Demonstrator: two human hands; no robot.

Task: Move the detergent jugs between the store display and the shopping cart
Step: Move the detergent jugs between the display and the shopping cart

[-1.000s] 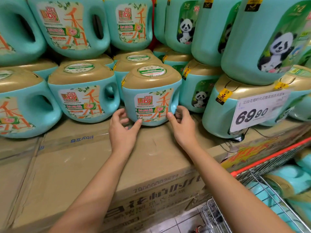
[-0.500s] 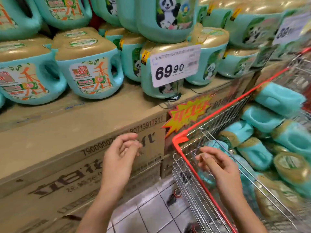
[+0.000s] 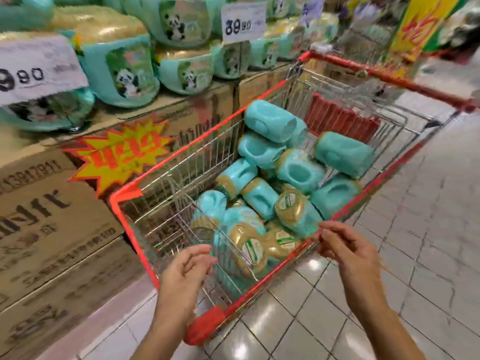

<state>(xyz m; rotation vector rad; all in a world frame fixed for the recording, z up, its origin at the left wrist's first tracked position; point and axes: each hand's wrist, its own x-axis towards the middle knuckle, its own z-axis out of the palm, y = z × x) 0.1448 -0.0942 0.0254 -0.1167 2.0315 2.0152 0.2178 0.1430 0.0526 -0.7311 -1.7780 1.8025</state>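
Swung from display (image 3: 52, 203) to cart (image 3: 207, 324), the left hand (image 3: 185, 271) and right hand (image 3: 348, 250) hover at its near end, fingers loosely open, holding nothing.

A white price card (image 3: 39, 71) at the left edge, in front of the display jugs (image 3: 128, 74), shows "9" and a smaller "90"; its leading digit is cut off. A second price card (image 3: 242, 22) farther along reads roughly "89 90", the first figure smeared. The cardboard carton (image 3: 31, 203) below bears a printed number ending "13917911" above large black characters too blurred to read. Red characters on the starburst sign (image 3: 119, 157) and the yellow banner (image 3: 420, 24) are illegible. The jug labels show pandas; their print, and the cap seals (image 3: 253, 249) in the shopping cart (image 3: 205, 326), cannot be read.
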